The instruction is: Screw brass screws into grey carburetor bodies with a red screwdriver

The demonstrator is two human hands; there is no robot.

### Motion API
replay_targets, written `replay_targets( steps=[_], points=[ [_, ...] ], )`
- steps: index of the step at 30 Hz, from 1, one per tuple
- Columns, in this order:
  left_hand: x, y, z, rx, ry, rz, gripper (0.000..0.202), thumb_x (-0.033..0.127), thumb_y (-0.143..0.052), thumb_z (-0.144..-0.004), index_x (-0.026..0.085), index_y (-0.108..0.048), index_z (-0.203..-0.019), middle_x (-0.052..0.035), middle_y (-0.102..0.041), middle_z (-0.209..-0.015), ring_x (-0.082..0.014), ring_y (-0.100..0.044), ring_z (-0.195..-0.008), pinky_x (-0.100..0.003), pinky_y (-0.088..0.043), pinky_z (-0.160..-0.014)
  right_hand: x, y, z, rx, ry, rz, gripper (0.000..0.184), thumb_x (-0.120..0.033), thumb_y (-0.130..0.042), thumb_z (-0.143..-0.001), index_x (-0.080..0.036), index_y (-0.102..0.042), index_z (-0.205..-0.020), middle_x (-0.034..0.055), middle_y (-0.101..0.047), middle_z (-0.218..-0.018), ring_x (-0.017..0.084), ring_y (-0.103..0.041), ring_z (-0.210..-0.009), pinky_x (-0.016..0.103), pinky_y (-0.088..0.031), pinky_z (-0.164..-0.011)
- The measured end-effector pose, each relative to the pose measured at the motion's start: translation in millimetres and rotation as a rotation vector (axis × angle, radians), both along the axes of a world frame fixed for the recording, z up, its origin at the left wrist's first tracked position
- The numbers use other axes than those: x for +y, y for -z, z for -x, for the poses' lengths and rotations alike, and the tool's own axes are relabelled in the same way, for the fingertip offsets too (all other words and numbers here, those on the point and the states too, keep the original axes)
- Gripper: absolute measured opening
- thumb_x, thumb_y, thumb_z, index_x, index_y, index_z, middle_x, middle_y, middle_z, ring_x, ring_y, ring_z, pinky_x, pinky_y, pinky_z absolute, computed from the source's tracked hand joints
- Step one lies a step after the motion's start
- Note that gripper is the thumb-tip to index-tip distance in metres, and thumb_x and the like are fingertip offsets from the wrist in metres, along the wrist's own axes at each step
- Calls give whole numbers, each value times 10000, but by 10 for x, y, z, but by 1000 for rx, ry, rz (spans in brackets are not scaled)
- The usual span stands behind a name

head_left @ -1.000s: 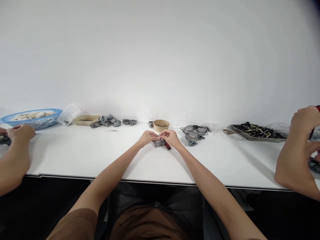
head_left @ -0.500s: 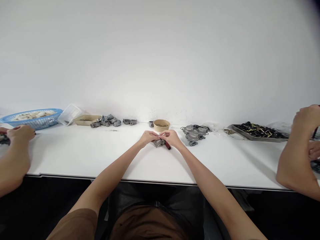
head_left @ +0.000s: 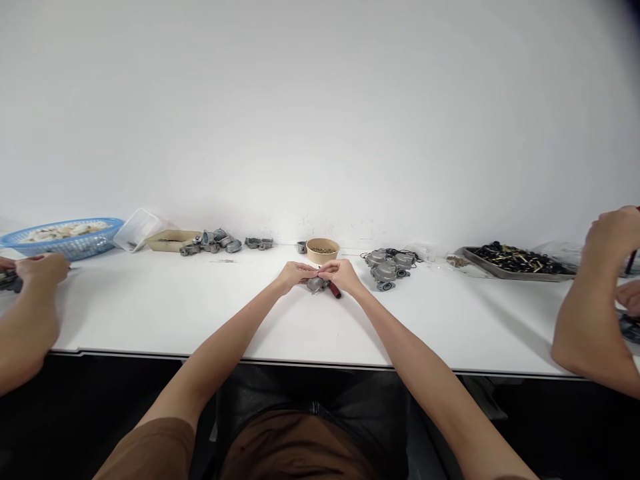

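My left hand and my right hand meet at the middle of the table, fingertips pinched together. Just beneath them is a grey metal housing, partly covered by my fingers. Whatever small piece sits between the fingertips is too small to make out. A tool with a red handle lies under my right hand, beside the housing; its other end is hidden. Right behind my hands stands a round tan bowl with small brass-coloured pieces in it.
Several assembled grey housings with black cords stand to the right. Loose grey castings lie at the back left, near a tan tray and blue basket. A metal tray holds black parts. Co-workers' arms flank both sides.
My hands keep almost the same pinched pose over the housing. At the far right, the co-worker's lower hand has shifted slightly.
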State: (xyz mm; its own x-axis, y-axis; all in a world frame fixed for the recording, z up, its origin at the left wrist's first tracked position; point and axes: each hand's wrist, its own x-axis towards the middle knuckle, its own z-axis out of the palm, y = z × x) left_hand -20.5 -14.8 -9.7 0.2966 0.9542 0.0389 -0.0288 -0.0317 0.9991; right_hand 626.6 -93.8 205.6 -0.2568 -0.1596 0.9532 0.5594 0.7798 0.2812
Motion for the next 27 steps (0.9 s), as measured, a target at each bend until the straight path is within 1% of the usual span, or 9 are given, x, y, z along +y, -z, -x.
replay_targets(
  steps=[2,4,6,8,12,15,18,21,27],
  points=[
    [5,-1,10,-16,16,9,432,340,-949,-566,96,-808,-894,-143,-771,-880,-227,-704,-811,-369,-550,-798,-85,-65,131,-27,-24,95,760,-487,-789,-636,-239,-196,-231,1,-389,-238,124,-716,-610,184,-333,-408],
    [13,1,20,-25,33,12,448,346,-946,-570,100,-812,-919,-147,-774,-919,-231,-706,-844,-369,-551,-821,-255,-172,382,-48,-11,349,522,-535,-771,-669,-290,-469,-320,-20,-557,-377,185,-731,-651,230,-414,-430],
    [25,6,28,-18,43,5,443,343,-943,-573,104,-815,-924,-146,-775,-924,-234,-704,-855,-368,-553,-821,-451,-239,728,-55,41,599,353,-545,-796,-663,-314,-630,-454,-28,-655,-501,193,-728,-691,251,-480,-471],
    [37,13,33,-5,47,-13,417,333,-937,-579,110,-817,-910,-142,-775,-917,-232,-700,-844,-362,-555,-798,-598,-166,1191,-134,2,768,281,-535,-775,-722,-309,-712,-569,-48,-675,-544,195,-732,-726,259,-526,-515],
    [42,16,34,18,43,-44,379,325,-922,-602,120,-820,-904,-137,-776,-908,-222,-696,-812,-346,-552,-752,-554,489,2540,-221,-107,971,173,-430,-826,-712,-334,-734,-601,-20,-703,-556,234,-757,-793,280,-571,-574],
    [30,5,30,16,58,-44,399,343,-917,-619,118,-819,-934,-142,-778,-913,-226,-703,-826,-354,-557,-779,-249,1095,3613,-246,-126,1013,133,-469,-789,-712,-349,-761,-663,-3,-754,-653,223,-770,-834,265,-571,-653],
    [17,-8,26,5,63,-29,429,355,-922,-617,116,-817,-958,-147,-780,-939,-238,-713,-870,-372,-560,-845,101,1488,4308,-182,-143,1046,175,-494,-708,-767,-338,-784,-739,38,-769,-696,192,-771,-806,248,-565,-684],
    [7,-15,25,-3,65,-19,442,362,-927,-611,115,-814,-960,-152,-779,-960,-250,-718,-898,-390,-557,-880,344,1682,4536,-120,-174,1039,186,-477,-686,-778,-323,-782,-738,58,-762,-673,183,-771,-792,232,-557,-675],
    [7,-8,25,-10,93,-12,438,373,-923,-619,108,-811,-948,-156,-778,-954,-243,-718,-874,-384,-553,-868,493,1848,4438,-38,-74,1064,161,-486,-723,-736,-338,-785,-742,55,-778,-731,193,-772,-770,233,-567,-680]
  ],
)
